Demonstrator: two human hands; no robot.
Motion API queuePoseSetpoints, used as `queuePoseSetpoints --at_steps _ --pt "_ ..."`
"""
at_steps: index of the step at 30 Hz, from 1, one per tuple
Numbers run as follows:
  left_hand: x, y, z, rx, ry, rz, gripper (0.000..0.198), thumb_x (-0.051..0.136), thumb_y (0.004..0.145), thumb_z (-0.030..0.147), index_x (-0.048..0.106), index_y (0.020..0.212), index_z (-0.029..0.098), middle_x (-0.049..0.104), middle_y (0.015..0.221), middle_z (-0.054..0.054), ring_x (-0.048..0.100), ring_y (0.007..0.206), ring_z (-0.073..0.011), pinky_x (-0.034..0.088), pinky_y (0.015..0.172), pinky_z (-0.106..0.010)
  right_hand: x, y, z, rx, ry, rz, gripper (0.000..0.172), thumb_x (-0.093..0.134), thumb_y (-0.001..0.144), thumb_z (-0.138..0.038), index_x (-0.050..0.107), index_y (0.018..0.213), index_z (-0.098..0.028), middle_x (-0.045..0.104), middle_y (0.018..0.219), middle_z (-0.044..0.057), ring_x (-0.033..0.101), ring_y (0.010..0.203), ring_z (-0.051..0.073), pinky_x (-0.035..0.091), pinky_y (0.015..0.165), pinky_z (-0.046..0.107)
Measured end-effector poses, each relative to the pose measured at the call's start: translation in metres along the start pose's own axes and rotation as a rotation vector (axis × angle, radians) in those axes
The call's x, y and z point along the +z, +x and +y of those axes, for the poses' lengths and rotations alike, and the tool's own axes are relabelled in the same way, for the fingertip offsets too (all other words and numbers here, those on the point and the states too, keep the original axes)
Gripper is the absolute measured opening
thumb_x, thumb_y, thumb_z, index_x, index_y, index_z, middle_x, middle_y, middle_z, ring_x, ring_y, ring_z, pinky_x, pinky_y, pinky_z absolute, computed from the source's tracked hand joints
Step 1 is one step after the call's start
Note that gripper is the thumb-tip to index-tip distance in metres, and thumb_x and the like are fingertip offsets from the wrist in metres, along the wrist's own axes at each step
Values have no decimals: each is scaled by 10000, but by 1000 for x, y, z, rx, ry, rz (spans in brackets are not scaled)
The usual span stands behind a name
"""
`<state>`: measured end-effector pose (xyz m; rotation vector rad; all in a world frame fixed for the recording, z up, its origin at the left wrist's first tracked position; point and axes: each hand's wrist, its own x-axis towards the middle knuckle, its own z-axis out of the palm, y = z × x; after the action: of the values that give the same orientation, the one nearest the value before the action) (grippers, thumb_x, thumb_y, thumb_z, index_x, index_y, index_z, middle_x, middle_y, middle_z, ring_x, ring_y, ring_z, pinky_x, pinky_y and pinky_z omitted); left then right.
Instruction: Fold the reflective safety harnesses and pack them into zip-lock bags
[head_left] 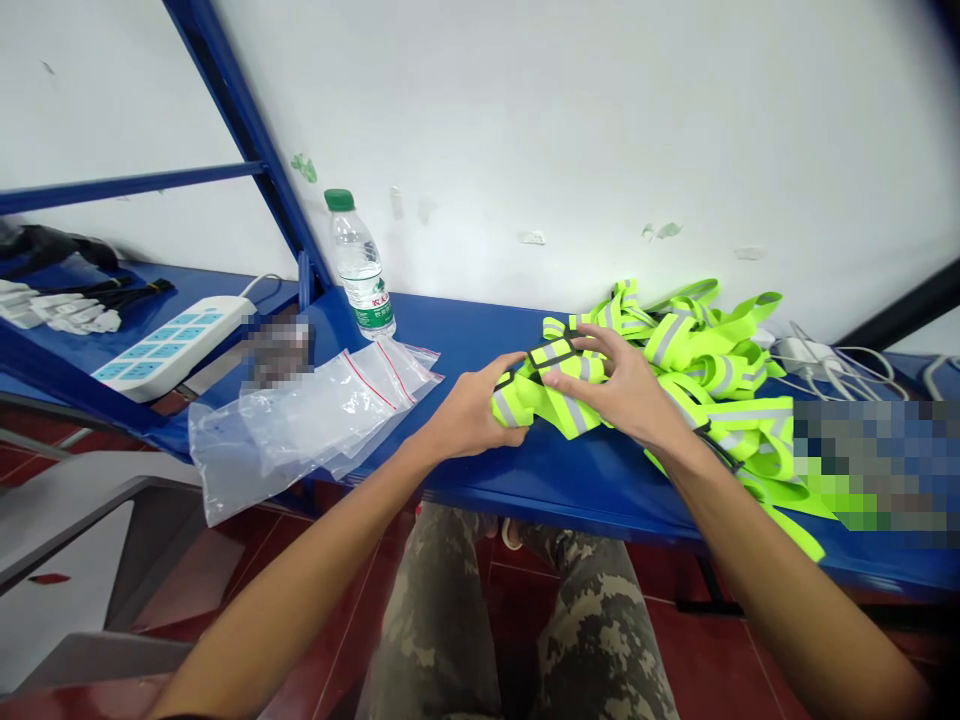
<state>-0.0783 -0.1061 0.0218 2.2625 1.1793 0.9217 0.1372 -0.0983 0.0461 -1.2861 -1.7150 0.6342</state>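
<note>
A fluorescent yellow-green fabric strap with a grey stripe (574,412) was bunched between both hands, above the blue bench (472,325). The fingers of the left hand (474,408) gripped its left end, their tips mostly hidden behind the folds. The fingers and thumb of the right hand (636,388) pinched it beside a rectangular black buckle (555,365); how its lower fingers lay could not be made out. Right of the right fingers lay a tangled pile of similar yellow-green straps (720,370), partly covered by the forearm and pixelated at its far right. Behind that pile ran white cables (832,372). Left of the left fingers lay overlapping clear plastic zip bags (322,410), with a clear green-capped bottle (364,275) standing behind them. Farther left, a pixelated patch obscured something beside a white power strip with blue sockets (176,345).
</note>
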Motion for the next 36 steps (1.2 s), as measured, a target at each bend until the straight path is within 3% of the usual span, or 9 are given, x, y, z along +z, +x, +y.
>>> queuePoseSetpoints --at_steps 5,8,15,18,23,26,31,34,36 --pt "5 -3 -8 -79 -137 103 894 822 594 323 459 1389 134 620 1296 -119 618 1117 -294 490 968 -402 -4 -12 2 21 239 -203 617 818 715 -416 588 1262 -243 609 1319 91 580 1226 277 525 1001 440" --pt "8 -3 -10 -129 -294 135 956 857 572 335 430 1403 135 613 1277 -119 612 1104 -286 506 952 -396 1 -15 4 -27 299 -99 599 839 686 -394 563 1199 -259 592 1308 89 586 1197 263 559 939 411" --pt "11 -3 -8 -164 -458 271 1007 908 543 342 428 1415 185 571 1319 -99 556 1185 -288 473 1017 -412 12 -25 -1 98 494 61 580 908 555 -382 574 1002 -223 634 916 22 600 652 106 550 583 252" --pt "12 -5 -4 -226 -694 225 1042 922 531 331 408 1431 222 566 1340 -105 574 1183 -296 509 977 -420 10 -26 -1 123 580 1 601 924 523 -357 572 991 -223 629 812 -12 594 631 101 544 600 250" --pt "5 -12 5 -303 -1047 -25 1103 919 513 229 352 1458 290 622 1263 -96 633 1114 -289 569 860 -389 10 -24 0 164 628 -125 671 911 516 -388 479 1009 -247 629 742 -40 632 683 151 563 698 332" --pt "-1 -17 12 -305 -1025 -123 1135 911 521 221 312 1481 308 614 1278 -99 630 1127 -295 577 851 -386 11 -27 -3 95 469 -82 595 849 599 -391 460 1025 -249 673 872 12 639 725 176 543 654 328" --pt "-7 -20 25 -145 -776 -187 1058 896 572 255 338 1470 287 546 1388 -88 559 1239 -292 541 961 -386 8 -27 -3 -98 149 67 451 708 710 -309 573 1134 -233 624 1244 114 631 1084 280 547 831 385" --pt "-10 -19 20 -139 -667 -81 982 869 622 296 348 1451 228 577 1344 -98 579 1201 -277 539 947 -373 2 -23 3 87 205 -47 554 732 696 -322 540 1207 -229 660 1158 125 693 825 257 575 618 370" --pt "-11 -18 13 -172 -527 12 935 846 645 312 358 1435 205 610 1280 -93 608 1130 -265 540 921 -379 -3 -22 2 163 246 0 555 725 741 -407 524 1227 -227 672 1108 121 680 678 214 563 518 345"
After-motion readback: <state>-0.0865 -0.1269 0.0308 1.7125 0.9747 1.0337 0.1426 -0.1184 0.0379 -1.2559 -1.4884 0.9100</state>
